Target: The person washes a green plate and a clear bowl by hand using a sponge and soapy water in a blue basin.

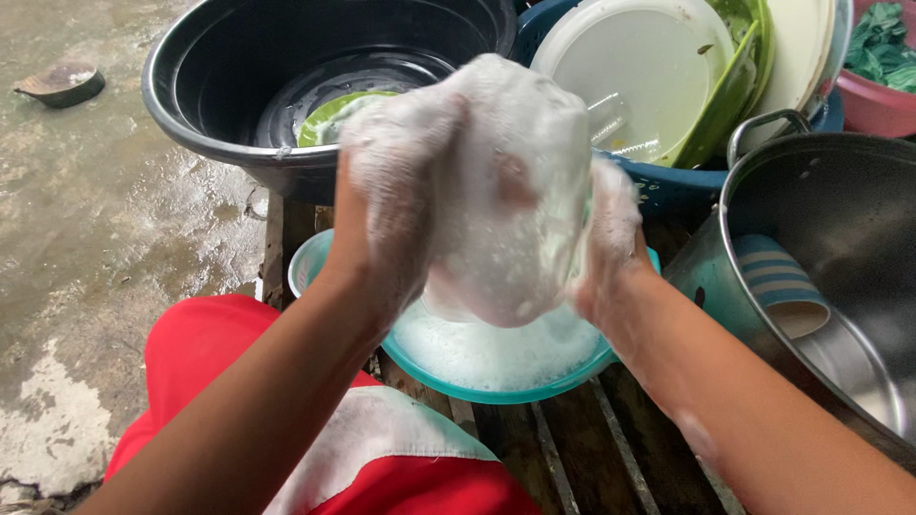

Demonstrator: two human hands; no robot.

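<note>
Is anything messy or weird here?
Nothing looks broken or spilled. Both hands, left hand and right hand, are thick with white foam around a soapy dish, held over a teal bowl of suds. The floor is wet. A striped cup lies tipped inside the metal pot.

There is one view, from a camera on the person's head, facing steeply down and slightly forward, very near the left hand (pixel 386 205) and right hand (pixel 611 243) at frame centre. Beyond the hands it takes in basins; below them, wooden slats.
</note>
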